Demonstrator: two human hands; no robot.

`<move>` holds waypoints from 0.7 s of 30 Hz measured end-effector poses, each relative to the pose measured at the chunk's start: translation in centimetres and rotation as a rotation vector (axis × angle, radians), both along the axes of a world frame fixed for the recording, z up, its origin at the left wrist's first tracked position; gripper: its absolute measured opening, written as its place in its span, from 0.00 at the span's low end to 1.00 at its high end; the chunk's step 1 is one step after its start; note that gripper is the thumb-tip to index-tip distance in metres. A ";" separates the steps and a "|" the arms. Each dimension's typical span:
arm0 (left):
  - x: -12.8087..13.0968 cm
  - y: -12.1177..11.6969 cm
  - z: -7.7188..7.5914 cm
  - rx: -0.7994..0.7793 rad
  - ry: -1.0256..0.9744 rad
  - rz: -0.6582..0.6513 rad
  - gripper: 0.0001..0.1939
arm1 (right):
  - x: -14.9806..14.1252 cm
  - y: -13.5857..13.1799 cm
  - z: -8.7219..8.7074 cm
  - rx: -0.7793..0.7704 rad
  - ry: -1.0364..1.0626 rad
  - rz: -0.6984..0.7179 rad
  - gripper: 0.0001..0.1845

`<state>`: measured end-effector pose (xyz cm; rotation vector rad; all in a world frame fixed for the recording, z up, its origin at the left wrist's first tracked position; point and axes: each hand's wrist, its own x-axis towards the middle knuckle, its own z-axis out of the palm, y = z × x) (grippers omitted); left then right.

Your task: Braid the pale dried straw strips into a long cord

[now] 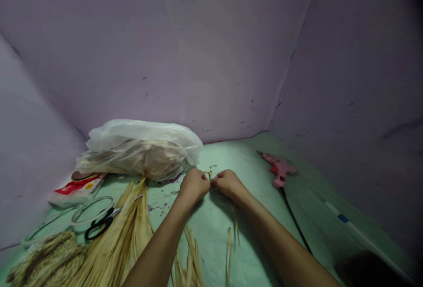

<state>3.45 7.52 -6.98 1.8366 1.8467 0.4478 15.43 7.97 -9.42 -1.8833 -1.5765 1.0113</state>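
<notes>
In the middle of the head view my left hand [195, 185] and my right hand [228, 183] come together, fingertips nearly touching. Both are closed in a pinch on a thin straw-coloured fibre strip [208, 173], of which a small knotted or twisted piece shows between them. A loose end of strip [236, 225] hangs below my right hand. Much of the held strip is hidden by the fingers. Left of my left forearm lies a bundle of dried fibre strips [132, 229], with shorter strips [190, 260] between my forearms.
Black-handled scissors [99, 225] lie partly under the bundle, near white rings [92, 211] and a braided coil [49, 260]. A plastic bag [142, 146] and a red-white packet [79, 186] stand behind. At right are a pink glue gun [280, 170] and its cord [295, 221].
</notes>
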 end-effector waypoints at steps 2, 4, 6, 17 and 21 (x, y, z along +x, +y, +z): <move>0.1 -0.5 1.0 0.034 0.063 0.005 0.07 | 0.1 0.0 -0.1 -0.002 0.002 0.006 0.09; 0.1 -0.8 1.9 0.026 0.090 0.011 0.06 | 0.1 0.1 -0.4 0.005 0.005 0.007 0.09; 0.2 -1.1 2.5 0.017 0.096 0.013 0.06 | 0.1 0.1 -0.6 0.002 0.011 0.005 0.10; 3.1 -4.6 2.8 0.079 0.299 -0.121 0.13 | 0.0 -0.2 -0.2 -0.035 0.100 -0.076 0.07; 3.9 -5.6 2.9 -0.069 0.058 -0.074 0.13 | 0.1 -0.1 -0.4 -0.027 0.118 -0.054 0.07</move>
